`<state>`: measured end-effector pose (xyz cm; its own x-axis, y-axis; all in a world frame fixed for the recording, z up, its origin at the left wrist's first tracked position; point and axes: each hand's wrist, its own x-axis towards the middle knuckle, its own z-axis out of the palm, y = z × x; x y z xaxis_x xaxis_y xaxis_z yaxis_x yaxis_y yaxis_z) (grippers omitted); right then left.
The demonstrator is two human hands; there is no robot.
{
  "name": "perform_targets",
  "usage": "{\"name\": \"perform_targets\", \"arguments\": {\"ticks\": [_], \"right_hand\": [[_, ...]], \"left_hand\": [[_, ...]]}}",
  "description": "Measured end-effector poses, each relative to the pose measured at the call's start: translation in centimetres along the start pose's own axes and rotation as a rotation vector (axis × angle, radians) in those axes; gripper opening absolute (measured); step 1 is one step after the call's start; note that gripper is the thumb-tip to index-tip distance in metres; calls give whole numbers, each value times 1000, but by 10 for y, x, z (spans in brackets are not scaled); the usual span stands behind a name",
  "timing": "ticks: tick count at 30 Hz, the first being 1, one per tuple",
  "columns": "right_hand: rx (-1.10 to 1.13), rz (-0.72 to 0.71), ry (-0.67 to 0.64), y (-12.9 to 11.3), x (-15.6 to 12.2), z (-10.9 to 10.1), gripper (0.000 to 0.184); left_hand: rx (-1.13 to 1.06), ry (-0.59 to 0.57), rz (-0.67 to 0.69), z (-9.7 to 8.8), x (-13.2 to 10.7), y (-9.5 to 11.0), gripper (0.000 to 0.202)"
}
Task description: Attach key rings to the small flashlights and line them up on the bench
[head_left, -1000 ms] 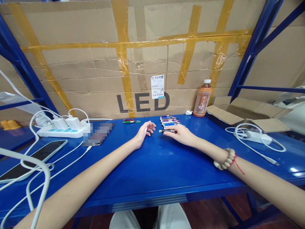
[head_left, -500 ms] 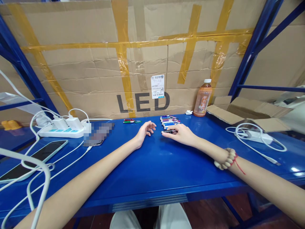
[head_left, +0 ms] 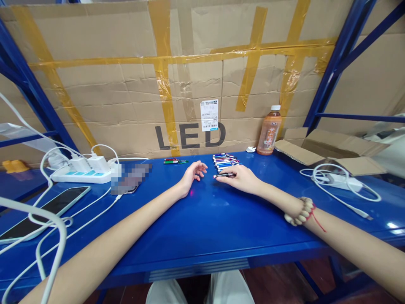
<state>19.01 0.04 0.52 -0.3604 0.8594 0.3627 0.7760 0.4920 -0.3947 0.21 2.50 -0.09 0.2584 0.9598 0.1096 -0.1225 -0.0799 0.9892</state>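
In my right hand [head_left: 243, 177] is a slim dark laser pointer [head_left: 223, 175], gripped between thumb and fingers. Its tip glows pinkish-red and points left. A small red light spot [head_left: 192, 192] shows on the blue table [head_left: 202, 230] beside my left wrist. My left hand [head_left: 191, 176] rests on its side on the tabletop, fingers loosely curved and apart, with nothing in it. Just behind my right hand lies a row of several colourful metallic pens [head_left: 223, 161]. A green pen and a red one [head_left: 173, 161] lie beyond my left hand.
On the left are a white power strip [head_left: 82, 175], a phone [head_left: 44, 214], another phone [head_left: 131, 179] and looping white cables. A drink bottle [head_left: 268, 131], an open cardboard box [head_left: 329, 147] and a coiled charger [head_left: 343, 181] stand right. A large carton [head_left: 126, 101] backs the table.
The tip of the laser pointer in my right hand now glows, and a red spot has appeared on the table near my left wrist. The pointer has shifted slightly left; my left hand stays put.
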Motion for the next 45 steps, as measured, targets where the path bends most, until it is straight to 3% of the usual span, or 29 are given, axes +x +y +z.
{"name": "perform_targets", "arguments": {"ticks": [13,23,38,45], "right_hand": [[13,-26,8,1,0,0,34],[88,-146,-59,9,4,4,30],[71,-117,-37,6,2,4,35],[117,-175,-32,10,3,5,33]], "left_hand": [[9,-2,0,0,-2,1,30],[-5,-2,-2,0,-1,1,30],[-4,5,-10,1,-1,2,30],[-7,3,-3,1,-2,2,30]]}}
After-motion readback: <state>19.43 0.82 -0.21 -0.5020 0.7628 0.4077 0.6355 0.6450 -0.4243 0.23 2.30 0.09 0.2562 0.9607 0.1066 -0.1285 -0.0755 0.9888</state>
